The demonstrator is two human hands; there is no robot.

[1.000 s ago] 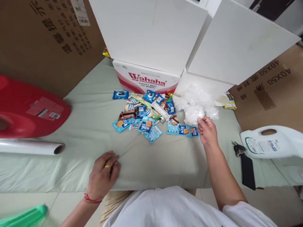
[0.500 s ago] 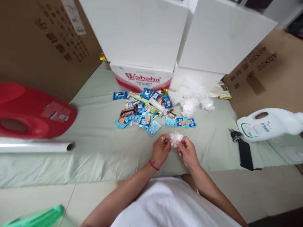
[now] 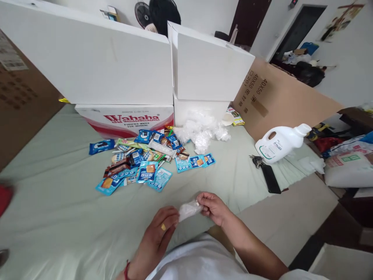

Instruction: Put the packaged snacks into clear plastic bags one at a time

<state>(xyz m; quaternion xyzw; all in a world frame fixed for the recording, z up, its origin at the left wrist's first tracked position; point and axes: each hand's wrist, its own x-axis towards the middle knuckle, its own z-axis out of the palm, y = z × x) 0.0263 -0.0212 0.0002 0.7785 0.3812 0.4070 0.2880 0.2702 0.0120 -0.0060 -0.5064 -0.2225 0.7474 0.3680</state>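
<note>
Between my two hands a crumpled clear plastic bag (image 3: pixel 190 210) is stretched out lengthwise, above the front part of the green sheet (image 3: pixel 78 225). My left hand (image 3: pixel 163 223), with a gold ring, is closed on its left end. The thumb and fingers of my right hand (image 3: pixel 212 206) pinch its right end. Beyond my hands lies a pile of wrapped snacks (image 3: pixel 140 155), mostly in blue packets. A strip of joined light-blue snack packets (image 3: pixel 195 162) lies just right of the pile. Behind that strip is a heap of crumpled clear plastic (image 3: pixel 201 132).
White cartons, one a Wahaha box (image 3: pixel 131 118), stand along the back. Cardboard sheets (image 3: pixel 279 93) rise at both sides. To the right are a white jug (image 3: pixel 281 144), keys (image 3: pixel 257 161) and a black phone (image 3: pixel 271 179). Part of a red object (image 3: pixel 4 198) shows at left.
My view has swung right and tilted up. The crumpled plastic bag, bunched up before, is now drawn out longer as my hands have moved apart.
</note>
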